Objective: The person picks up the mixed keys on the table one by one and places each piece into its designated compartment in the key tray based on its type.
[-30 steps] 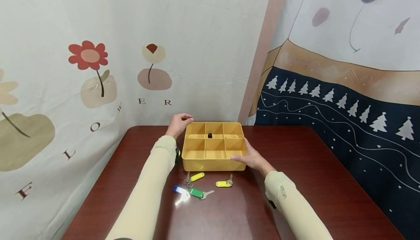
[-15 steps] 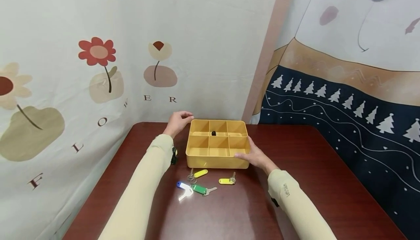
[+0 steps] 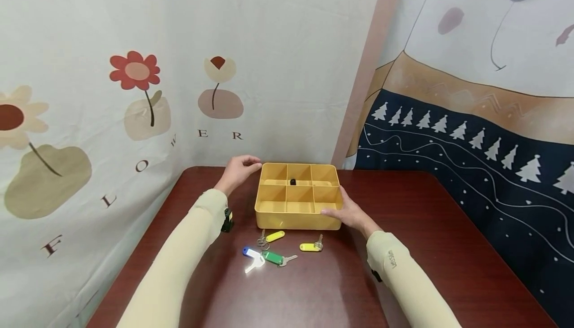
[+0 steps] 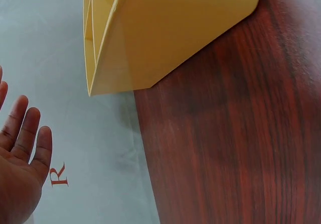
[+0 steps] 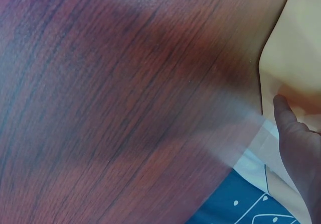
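Note:
A yellow six-compartment box (image 3: 298,222) stands on the table, and a small black object (image 3: 293,182) lies in its back middle compartment. My left hand (image 3: 239,171) is beside the back left corner, just off the rim. In the left wrist view its fingers (image 4: 28,128) are loosely extended, with nothing held. My right hand (image 3: 350,213) holds the box's front right corner, thumb over the front rim and fingers along the right wall. The right wrist view shows a fingertip against the yellow wall (image 5: 296,48); the other fingers are hidden.
In front of the box lie several tagged keys: one with a yellow tag (image 3: 275,237), another yellow tag (image 3: 309,247), a green tag (image 3: 272,257) and a blue tag (image 3: 249,252) beside a glare. The dark red table (image 3: 403,228) meets printed curtains (image 3: 287,69) behind.
My left hand has drawn away from the box, to the left and slightly nearer. The right hand stays on the corner. The head view has shifted a little.

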The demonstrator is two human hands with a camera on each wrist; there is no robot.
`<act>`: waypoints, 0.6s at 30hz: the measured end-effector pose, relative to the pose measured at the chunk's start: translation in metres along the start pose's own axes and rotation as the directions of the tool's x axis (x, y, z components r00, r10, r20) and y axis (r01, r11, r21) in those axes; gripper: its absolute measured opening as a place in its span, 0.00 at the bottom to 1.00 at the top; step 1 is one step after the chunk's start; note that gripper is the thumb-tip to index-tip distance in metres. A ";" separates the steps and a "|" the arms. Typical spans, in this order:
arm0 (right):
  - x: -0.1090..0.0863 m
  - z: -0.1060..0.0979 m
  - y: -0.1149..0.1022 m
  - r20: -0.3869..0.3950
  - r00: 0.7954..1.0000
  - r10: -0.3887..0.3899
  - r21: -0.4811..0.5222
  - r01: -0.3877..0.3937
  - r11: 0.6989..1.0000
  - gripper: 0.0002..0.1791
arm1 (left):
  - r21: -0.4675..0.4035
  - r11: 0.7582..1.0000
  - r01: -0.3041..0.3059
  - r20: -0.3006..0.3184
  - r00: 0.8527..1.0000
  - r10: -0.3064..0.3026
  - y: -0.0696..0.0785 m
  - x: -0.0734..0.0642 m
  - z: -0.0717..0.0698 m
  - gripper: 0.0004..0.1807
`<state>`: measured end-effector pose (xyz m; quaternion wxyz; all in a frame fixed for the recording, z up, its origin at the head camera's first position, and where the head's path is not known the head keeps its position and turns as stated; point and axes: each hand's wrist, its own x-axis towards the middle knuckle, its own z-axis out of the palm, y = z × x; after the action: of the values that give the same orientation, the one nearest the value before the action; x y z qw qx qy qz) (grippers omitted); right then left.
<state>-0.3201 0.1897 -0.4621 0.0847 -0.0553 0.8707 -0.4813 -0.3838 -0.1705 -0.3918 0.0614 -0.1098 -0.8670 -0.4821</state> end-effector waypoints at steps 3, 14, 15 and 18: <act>0.000 0.000 0.000 0.001 1.000 0.001 -0.008 -0.001 1.000 0.64 | 0.001 1.000 -0.013 0.006 1.000 0.013 0.001 -0.006 -0.003 0.16; 0.000 0.000 0.001 -0.003 1.000 0.010 -0.003 -0.010 1.000 0.64 | 0.017 0.998 -0.061 0.012 0.998 0.061 0.001 -0.029 -0.015 0.18; 0.000 0.000 0.001 -0.001 1.000 0.012 -0.004 -0.012 1.000 0.65 | 0.022 0.998 -0.063 0.013 0.998 0.063 0.001 -0.032 -0.016 0.18; 0.000 -0.001 0.000 0.000 1.000 0.017 -0.008 -0.017 1.000 0.65 | 0.037 0.997 -0.067 0.008 0.998 0.067 0.000 -0.041 -0.018 0.17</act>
<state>-0.3200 0.1906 -0.4621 0.0887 -0.0484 0.8730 -0.4771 -0.3446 -0.1908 -0.3913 0.0765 -0.1392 -0.8720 -0.4631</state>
